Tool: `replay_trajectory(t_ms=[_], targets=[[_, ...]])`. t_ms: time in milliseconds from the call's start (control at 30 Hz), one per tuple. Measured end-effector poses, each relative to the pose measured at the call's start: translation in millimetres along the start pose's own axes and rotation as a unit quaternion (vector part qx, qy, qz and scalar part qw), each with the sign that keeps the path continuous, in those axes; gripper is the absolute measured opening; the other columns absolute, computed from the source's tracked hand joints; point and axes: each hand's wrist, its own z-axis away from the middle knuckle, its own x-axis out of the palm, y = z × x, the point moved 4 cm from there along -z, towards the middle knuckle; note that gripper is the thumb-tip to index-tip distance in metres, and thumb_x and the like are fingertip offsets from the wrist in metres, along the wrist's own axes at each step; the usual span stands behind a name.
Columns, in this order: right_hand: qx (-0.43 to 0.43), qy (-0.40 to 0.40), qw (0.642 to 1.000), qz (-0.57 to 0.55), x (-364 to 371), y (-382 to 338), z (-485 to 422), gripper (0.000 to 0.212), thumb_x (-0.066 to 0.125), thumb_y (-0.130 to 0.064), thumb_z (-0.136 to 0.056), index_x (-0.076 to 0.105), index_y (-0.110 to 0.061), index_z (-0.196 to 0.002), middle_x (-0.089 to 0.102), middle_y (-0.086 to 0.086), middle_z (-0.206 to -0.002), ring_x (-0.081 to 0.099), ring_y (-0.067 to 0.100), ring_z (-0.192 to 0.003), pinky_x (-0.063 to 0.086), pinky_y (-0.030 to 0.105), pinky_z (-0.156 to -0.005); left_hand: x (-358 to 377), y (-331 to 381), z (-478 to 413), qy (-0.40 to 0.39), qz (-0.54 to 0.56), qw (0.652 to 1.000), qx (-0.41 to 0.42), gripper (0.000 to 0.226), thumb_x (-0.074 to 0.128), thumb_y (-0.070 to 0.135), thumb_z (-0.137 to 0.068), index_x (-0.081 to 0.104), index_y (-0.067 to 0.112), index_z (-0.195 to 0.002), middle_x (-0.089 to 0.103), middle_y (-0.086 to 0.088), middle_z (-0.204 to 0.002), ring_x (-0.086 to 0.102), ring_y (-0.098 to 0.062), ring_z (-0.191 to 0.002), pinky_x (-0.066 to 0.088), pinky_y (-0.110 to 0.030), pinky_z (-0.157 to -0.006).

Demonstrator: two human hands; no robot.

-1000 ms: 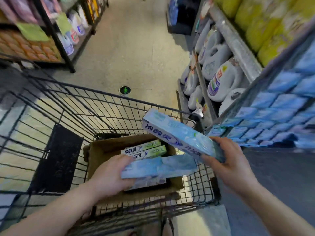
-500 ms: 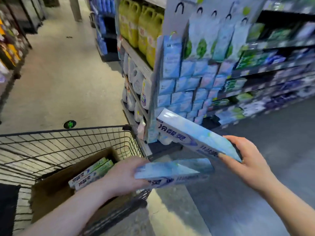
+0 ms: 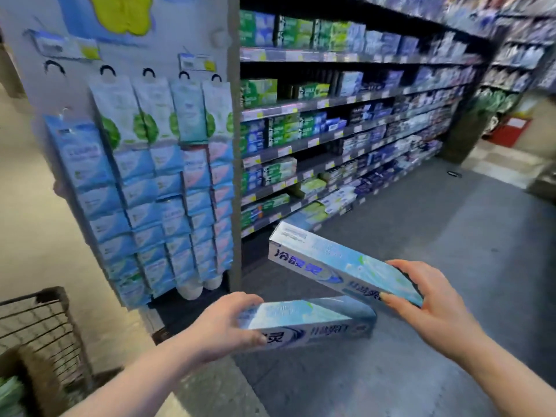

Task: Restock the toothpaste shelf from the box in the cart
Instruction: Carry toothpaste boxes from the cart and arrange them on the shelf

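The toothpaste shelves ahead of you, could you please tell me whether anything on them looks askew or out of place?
Yes: on the lower shelves, a few pale boxes seem to lie slanted and loosely piled, unlike the squared rows above. The picture is too blurred to show any damage.

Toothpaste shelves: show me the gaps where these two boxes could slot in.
Second shelf down: a dark gap between the tall green boxes and the low green boxes. Lower, bare shelf right of the green-and-white stack. The top row and the third row look packed; far right is too blurred.
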Motion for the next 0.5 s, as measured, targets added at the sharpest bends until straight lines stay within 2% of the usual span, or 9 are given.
replay_trajectory(t_ms=[100, 333, 433, 500], targets=[[0.007, -0.001, 1.000, 0.010, -24.7, 40.4, -8.2, 0.059, 0.045, -0.058, -0.065, 0.057, -0.023, -0.111, 0.060, -0.007, -0.103, 0.051, 0.017, -0.095, 0.037, 0.030, -0.083, 15.3, 36.2, -31.7, -0.008, -0.015, 1.000, 0.008, 0.075, 0.057, 0.055, -0.048, 0.056, 0.026, -0.116, 0.056, 0.008, -0.110, 0.051, -0.006, -0.103, 0.040, -0.023, -0.092], [0.039, 0.013, 0.999, 0.017, -59.3, 128.5, -46.0, 0.059, 0.045, -0.058, -0.064, 0.058, -0.023, -0.111, 0.061, -0.003, -0.102, 0.053, 0.019, -0.096, 0.042, 0.036, -0.087, 37.9, 94.8, -123.6, -0.037, -0.054, 0.996, 0.058, 0.087, 0.045, 0.062, -0.040, 0.056, 0.022, -0.116, 0.056, 0.005, -0.111, 0.051, -0.010, -0.105, 0.041, -0.026, -0.093], [0.047, 0.020, 0.998, 0.021, -72.0, 166.2, -69.0, 0.058, 0.045, -0.056, -0.064, 0.058, -0.022, -0.109, 0.061, -0.004, -0.100, 0.053, 0.016, -0.093, 0.040, 0.030, -0.082, 57.0, 109.5, -174.3, -0.059, -0.055, 0.994, 0.071, 0.086, 0.046, 0.062, -0.040, 0.056, 0.023, -0.117, 0.054, 0.008, -0.109, 0.050, -0.007, -0.104, 0.040, -0.023, -0.090], [0.051, 0.030, 0.998, 0.029, -79.7, 191.4, -86.7, 0.061, 0.044, -0.056, -0.063, 0.059, -0.020, -0.110, 0.058, -0.007, -0.098, 0.051, 0.012, -0.092, 0.035, 0.025, -0.079, 71.8, 116.8, -213.2, -0.075, -0.047, 0.993, 0.077, 0.085, 0.048, 0.062, -0.041, 0.056, 0.025, -0.116, 0.054, 0.011, -0.109, 0.050, -0.005, -0.104, 0.039, -0.015, -0.087]])
